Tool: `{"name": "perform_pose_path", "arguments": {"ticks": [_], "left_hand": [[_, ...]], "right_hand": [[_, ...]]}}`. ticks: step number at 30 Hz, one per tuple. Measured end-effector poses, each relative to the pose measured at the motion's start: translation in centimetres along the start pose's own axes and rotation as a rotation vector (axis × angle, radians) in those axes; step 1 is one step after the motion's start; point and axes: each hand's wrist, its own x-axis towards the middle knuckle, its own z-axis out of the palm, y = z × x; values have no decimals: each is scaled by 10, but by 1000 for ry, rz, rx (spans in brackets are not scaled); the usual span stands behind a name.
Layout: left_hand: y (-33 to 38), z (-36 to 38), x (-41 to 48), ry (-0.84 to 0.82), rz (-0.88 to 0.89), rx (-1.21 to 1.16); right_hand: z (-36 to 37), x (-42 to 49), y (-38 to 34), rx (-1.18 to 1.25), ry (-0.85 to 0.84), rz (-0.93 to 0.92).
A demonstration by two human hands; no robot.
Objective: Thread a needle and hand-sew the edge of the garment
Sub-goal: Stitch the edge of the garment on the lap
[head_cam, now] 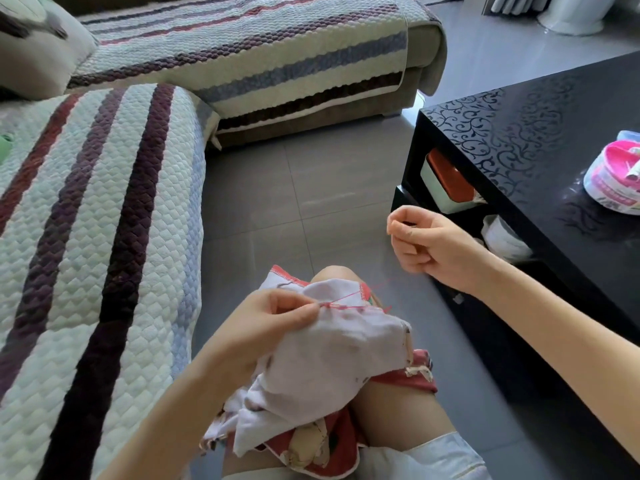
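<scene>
Draped over the person's knee [333, 273], the white garment [332, 362] is bunched in the left hand [270, 327], whose thumb and fingers pinch its stitched edge. Red thread [346, 298] runs taut from there towards the raised right hand [426, 244], fingers curled, thumb and forefinger pinching it; any needle is too small to tell. Beside it stands a black coffee table [519, 140], with a pink-and-white tub [609, 188] at its right edge.

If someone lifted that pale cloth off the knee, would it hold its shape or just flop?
Probably flops: the garment drapes in soft folds over the knee and bunches where the left hand pinches it. Likely light, as the fabric looks thin. The red thread stretched toward the right hand may tug its edge along.
</scene>
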Motion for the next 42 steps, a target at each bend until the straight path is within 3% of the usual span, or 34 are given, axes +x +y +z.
{"name": "perform_pose_path", "arguments": {"ticks": [3,7,9,11,14,17,20,30,34,36,39,42], "left_hand": [[5,-5,-3,-50,-11,33],[7,-8,-7,-114,-76,38],[7,-7,-8,-125,-97,13],[9,-6,-8,-125,-102,9],[13,-2,-7,-116,-88,8],[17,0,-7,-127,-61,0],[17,-2,-9,-154,-48,-2],[15,-2,-8,-181,-16,57],[15,-1,-8,-210,-19,47],[13,0,-8,-213,-20,54],[12,0,-9,-259,-22,44],[16,1,-12,-331,-34,18]], "right_hand": [[-46,38,33,-333,244,18],[-132,61,61,-731,827,76],[-145,62,63,-833,986,176],[-118,66,47,-869,904,73],[-39,52,17,-645,391,-127],[14,17,4,-676,-154,-97],[30,-3,0,-677,-356,-66],[60,-29,-9,-698,-438,-157],[58,-23,-10,-648,-361,-122],[53,-12,-2,-817,-235,-214],[31,23,22,-1140,92,-327],[-21,61,46,-1409,459,-14]]}}
